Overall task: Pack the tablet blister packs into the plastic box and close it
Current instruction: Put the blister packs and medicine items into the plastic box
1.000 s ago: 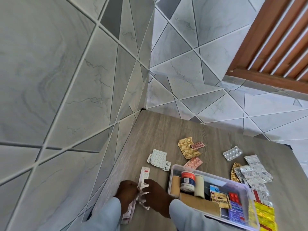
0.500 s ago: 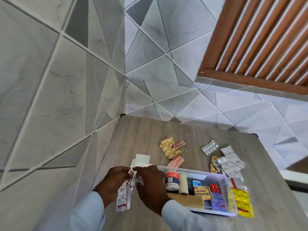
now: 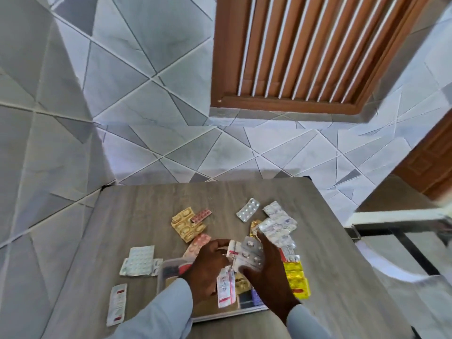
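L hand [image 3: 208, 267] + R hand [image 3: 269, 272] over plastic box [image 3: 163, 272], each gripping blister packs [image 3: 249, 255] – box mostly hidden by hands/sleeves | white strip [image 3: 117, 304] lies near-left on worktop [image 3: 342, 302] | far: gold pack [image 3: 187, 225], silver packs [image 3: 277, 223] – print unreadable

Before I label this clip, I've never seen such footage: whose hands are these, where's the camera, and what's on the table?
No machine here: a person wears a camera on the head, looking down at both bare hands. The left hand and right hand together hold several blister packs over a clear plastic box, open, no lid in sight. On the wooden table lie more packs: a white one, a gold one, a silver one and a yellow one beside the box.
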`<move>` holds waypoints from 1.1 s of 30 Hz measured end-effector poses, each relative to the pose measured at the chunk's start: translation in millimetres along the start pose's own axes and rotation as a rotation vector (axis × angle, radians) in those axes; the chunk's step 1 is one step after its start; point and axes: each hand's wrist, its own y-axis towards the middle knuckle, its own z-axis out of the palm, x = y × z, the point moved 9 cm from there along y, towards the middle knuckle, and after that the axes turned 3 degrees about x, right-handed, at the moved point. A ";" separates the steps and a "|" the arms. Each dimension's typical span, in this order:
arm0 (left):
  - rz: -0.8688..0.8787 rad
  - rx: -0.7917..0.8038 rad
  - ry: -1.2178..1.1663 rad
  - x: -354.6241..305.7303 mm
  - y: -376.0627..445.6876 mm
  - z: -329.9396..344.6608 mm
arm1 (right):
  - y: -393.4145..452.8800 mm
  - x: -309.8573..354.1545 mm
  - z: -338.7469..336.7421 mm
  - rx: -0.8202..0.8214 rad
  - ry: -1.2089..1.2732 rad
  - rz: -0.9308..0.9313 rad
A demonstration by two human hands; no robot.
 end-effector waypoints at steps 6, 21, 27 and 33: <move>0.031 -0.197 -0.118 14.7 25.6 7.3 | 19.7 -40.9 -10.3 0.182 0.138 0.214; 0.084 -0.558 1.175 6.8 -7.6 -8.6 | 39.5 -39.5 27.8 0.656 -0.695 -0.131; 0.010 -0.260 1.496 26.1 11.1 26.0 | 35.4 -40.8 37.7 0.757 -0.788 -0.284; 0.145 -0.298 1.332 10.1 22.4 34.2 | 32.4 -12.9 29.9 0.528 -0.873 -0.653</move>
